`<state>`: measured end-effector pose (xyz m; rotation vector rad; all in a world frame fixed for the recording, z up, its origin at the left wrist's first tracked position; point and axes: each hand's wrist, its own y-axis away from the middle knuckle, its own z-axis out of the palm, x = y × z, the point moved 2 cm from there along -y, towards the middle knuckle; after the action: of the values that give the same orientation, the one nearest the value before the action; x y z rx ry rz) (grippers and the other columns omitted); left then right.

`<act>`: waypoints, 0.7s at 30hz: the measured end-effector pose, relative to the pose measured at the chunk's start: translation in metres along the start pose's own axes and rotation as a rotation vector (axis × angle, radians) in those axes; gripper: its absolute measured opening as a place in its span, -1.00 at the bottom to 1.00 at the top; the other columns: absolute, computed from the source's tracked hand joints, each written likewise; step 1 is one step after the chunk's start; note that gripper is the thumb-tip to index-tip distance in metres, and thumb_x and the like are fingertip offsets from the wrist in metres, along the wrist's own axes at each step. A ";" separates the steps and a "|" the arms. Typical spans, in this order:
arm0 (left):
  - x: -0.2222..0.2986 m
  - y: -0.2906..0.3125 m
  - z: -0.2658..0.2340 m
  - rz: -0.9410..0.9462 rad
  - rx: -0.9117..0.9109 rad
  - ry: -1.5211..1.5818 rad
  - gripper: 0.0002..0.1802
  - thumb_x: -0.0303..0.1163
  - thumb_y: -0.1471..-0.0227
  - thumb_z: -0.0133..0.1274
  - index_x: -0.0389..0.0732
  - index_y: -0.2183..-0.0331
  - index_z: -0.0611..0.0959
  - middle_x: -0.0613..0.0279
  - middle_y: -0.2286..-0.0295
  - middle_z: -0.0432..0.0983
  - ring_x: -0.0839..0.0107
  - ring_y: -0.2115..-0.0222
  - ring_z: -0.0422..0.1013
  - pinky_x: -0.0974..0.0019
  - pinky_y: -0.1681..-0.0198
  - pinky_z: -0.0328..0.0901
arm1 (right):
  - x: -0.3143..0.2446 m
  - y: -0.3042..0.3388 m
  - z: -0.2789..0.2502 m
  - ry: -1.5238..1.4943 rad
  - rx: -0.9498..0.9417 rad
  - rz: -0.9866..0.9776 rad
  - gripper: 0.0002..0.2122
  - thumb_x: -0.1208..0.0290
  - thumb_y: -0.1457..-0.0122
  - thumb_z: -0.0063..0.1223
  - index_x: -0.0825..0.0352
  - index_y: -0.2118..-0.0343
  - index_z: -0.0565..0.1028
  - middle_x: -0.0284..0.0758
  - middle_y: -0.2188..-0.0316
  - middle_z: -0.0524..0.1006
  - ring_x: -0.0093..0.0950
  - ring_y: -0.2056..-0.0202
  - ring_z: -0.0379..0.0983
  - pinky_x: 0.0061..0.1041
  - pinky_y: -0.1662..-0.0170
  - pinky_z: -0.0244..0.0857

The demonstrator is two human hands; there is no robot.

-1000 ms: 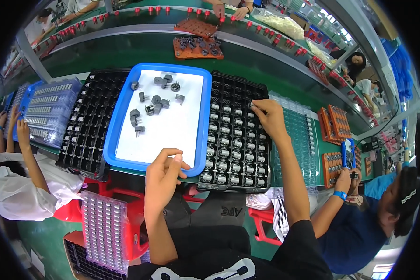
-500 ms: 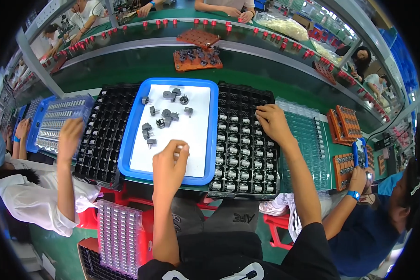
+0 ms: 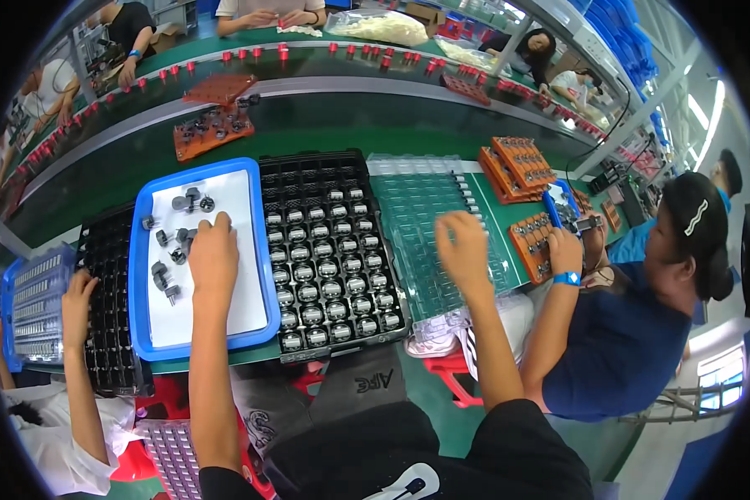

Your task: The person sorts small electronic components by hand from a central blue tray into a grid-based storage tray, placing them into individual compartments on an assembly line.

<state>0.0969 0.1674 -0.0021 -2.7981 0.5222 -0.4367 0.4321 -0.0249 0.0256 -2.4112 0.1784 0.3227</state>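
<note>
My left hand (image 3: 214, 254) is over the white-lined blue tray (image 3: 270, 292), its bent fingers among small dark grey round parts (image 3: 160, 273) with pins. The hand hides its fingertips and whatever they may grip. My right hand (image 3: 462, 248) is above a clear plastic blister tray (image 3: 404, 225), fingers curled together; what they hold, if anything, does not show. A column of small silver cylinders (image 3: 465, 190) lies along that tray's right side. Between my hands stands a black compartment tray (image 3: 292, 169), its nearer rows filled with silver-topped round parts (image 3: 332, 289).
Another black tray (image 3: 108, 283) stands at left, beside a co-worker's hand (image 3: 77, 302). Orange fixtures (image 3: 532, 237) are at right, near another person's hands (image 3: 565, 248). Beyond are an orange rack of parts (image 3: 212, 133) and a line of red pieces (image 3: 283, 53).
My view has turned right, shifting the scene left. My left hand has reached farther into the blue tray, onto the grey parts. My right hand has moved from the black tray to the clear tray.
</note>
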 end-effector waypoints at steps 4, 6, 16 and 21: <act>0.021 0.023 -0.031 -0.039 0.044 0.396 -0.78 -0.43 -0.06 0.07 -0.29 0.23 0.54 -0.08 0.36 0.51 0.10 0.45 0.46 0.15 0.39 0.34 | 0.054 0.037 -0.036 0.252 0.126 0.226 -0.89 0.47 -0.04 0.09 0.41 0.44 0.57 -0.14 0.39 0.54 -0.17 0.30 0.46 -0.25 0.17 0.32; 0.026 0.043 -0.036 -0.090 0.087 0.632 -0.83 -0.46 -0.07 0.05 -0.33 0.27 0.56 -0.03 0.37 0.54 0.21 0.53 0.45 0.26 0.47 0.31 | 0.075 0.045 -0.037 0.343 0.073 0.383 -0.87 0.44 -0.04 0.09 0.40 0.44 0.57 -0.13 0.37 0.51 -0.14 0.27 0.44 -0.21 0.15 0.30; 0.017 0.087 -0.039 -0.310 0.086 0.872 -0.81 -0.42 -0.10 0.06 -0.29 0.23 0.55 0.22 0.42 0.49 0.57 0.50 0.36 0.47 0.48 0.22 | 0.091 0.020 -0.029 0.491 -0.073 0.592 -0.83 0.40 0.02 0.13 0.44 0.49 0.55 -0.04 0.35 0.51 -0.05 0.27 0.48 -0.12 0.20 0.34; 0.010 0.092 -0.030 -0.257 0.131 0.952 -0.81 -0.43 -0.11 0.06 -0.29 0.22 0.55 0.25 0.40 0.48 0.59 0.47 0.36 0.47 0.45 0.25 | 0.117 0.014 -0.033 0.440 -0.126 0.591 -0.83 0.40 0.09 0.17 0.43 0.52 0.54 -0.01 0.44 0.54 -0.02 0.35 0.50 -0.10 0.25 0.37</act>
<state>0.0674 0.0746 -0.0006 -2.3762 0.2685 -1.7980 0.5476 -0.0622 0.0081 -2.4770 1.1061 0.0544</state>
